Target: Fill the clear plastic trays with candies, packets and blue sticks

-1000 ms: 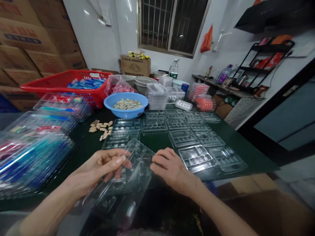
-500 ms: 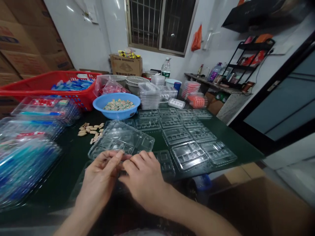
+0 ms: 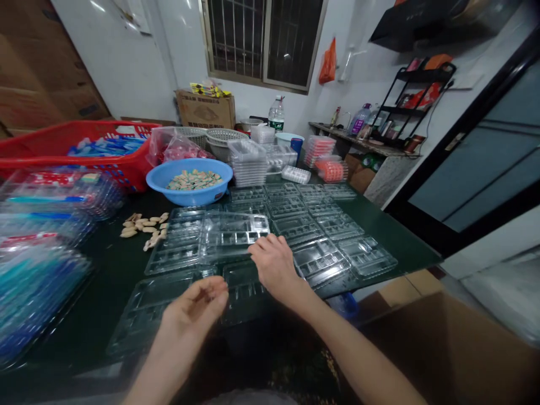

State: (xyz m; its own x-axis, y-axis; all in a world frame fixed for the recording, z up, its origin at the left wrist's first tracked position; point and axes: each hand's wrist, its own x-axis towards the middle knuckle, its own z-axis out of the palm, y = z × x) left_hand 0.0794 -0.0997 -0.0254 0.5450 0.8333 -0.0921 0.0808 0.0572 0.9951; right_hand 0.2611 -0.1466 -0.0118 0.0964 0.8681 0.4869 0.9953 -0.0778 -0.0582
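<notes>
My right hand [image 3: 276, 261] grips the right end of a clear plastic tray [image 3: 230, 233] with moulded compartments. The tray is held a little above other trays on the table. My left hand [image 3: 198, 304] is half curled, thumb and fingers apart, with nothing in it. Beside and partly under it lies a flat clear tray [image 3: 147, 304]. Another clear tray [image 3: 244, 287] rests between my hands near the table's front edge. To the right, several matching trays [image 3: 318, 259] are laid out in rows, their compartments bare.
Peanut-shaped pieces [image 3: 145, 225] lie left of the trays. A blue basin [image 3: 160, 180] holds small pale pieces. Filled packs [image 3: 37, 298] are stacked at the left, before a red basket [image 3: 135, 163]. Stacked clear containers [image 3: 248, 163] stand at the back.
My hands have moved apart. The right hand has carried the tray forward and to the right, while the left hand has let go and dropped slightly lower. The view has shifted slightly right.
</notes>
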